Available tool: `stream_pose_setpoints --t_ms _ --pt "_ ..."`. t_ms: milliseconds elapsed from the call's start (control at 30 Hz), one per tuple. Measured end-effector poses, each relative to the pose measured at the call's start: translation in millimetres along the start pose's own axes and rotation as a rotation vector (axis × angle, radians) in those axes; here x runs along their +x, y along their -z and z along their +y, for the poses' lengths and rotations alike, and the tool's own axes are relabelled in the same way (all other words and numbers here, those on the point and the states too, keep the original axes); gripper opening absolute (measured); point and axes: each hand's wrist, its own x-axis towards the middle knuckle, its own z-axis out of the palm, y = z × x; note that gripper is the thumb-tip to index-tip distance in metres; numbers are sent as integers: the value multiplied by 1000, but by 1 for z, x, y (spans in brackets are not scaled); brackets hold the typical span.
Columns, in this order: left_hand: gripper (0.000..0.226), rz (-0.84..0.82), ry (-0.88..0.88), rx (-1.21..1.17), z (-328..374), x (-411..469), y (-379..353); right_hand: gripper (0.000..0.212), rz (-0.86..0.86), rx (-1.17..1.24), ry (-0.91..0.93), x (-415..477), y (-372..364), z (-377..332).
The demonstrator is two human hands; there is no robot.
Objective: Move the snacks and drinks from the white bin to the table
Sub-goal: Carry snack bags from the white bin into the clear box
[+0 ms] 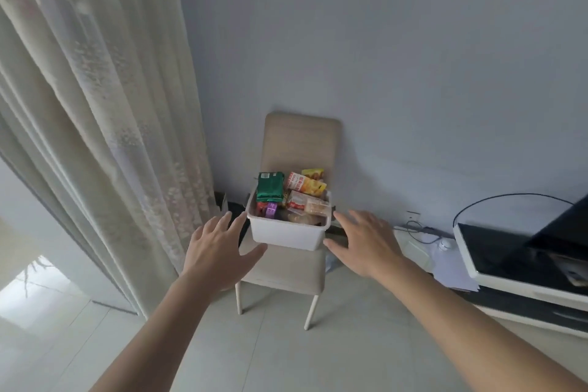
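Note:
A white bin [286, 236] stands on the seat of a beige chair [299, 140] against the wall. It is full of snacks: a green packet [269, 186] at the left, orange and yellow packets [306, 183] at the back, a clear pack of biscuits [310, 205], and a small purple carton [271, 210]. My left hand [219, 248] is stretched out with spread fingers just left of the bin. My right hand [362, 242] is spread just right of it. Neither hand touches the bin or holds anything.
A pale curtain [95, 105] hangs at the left, close to the chair. At the right sits a low white and black cabinet [525, 277] with a black screen [560, 229], cables [423, 232] and papers by the wall. Tiled floor [270, 353] lies in front of the chair.

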Motion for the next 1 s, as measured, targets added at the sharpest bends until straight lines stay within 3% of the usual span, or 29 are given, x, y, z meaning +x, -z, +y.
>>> stream_pose_setpoints --t_ms 500,1000 --pt "84 -84 -136 65 27 117 -32 69 -34 164 -94 91 -48 28" --pt "84 -60 -138 -6 110 302 -73 72 -88 275 -72 256 -63 156"
